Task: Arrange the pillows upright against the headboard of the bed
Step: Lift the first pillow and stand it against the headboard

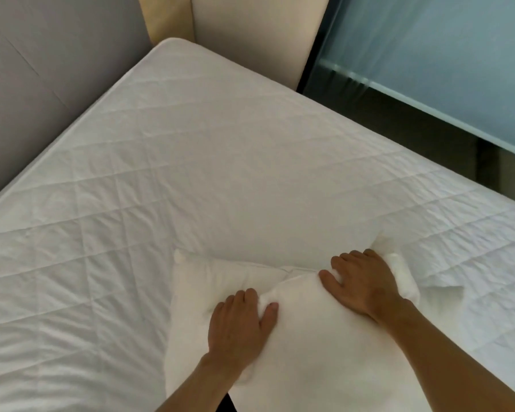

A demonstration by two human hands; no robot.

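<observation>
- So we've got a plump white fabric pillow [324, 337] at the near edge of the bed, right in front of us, raised a bit at its far edge where we're gripping it.
- There looks to be a second white pillow [208, 281] under or behind it, poking out to the left. Everything's white on white, so we can't tell exactly where one ends and the other starts.
- Our left hand [240, 322] is on the top pillow's far edge, left of middle, fingers [244, 295] curled and pinched down on a bunch of the fabric.
- Our right hand [360, 283] has the far right corner, fingers [348, 258] spread over the edge and closed on the pillow, thumb on the near face.
- The bed itself is a bare mattress with a white quilted diamond-stitch cover [191, 162], a little wrinkled on the left side.
- The grey padded headboard [42, 60] runs along the left, well apart from the pillows, with nothing leaning against it.
- A beige upholstered panel [244, 31] stands at the mattress's far corner, and a frosted bluish glass wall [443, 55] runs along the right.
</observation>
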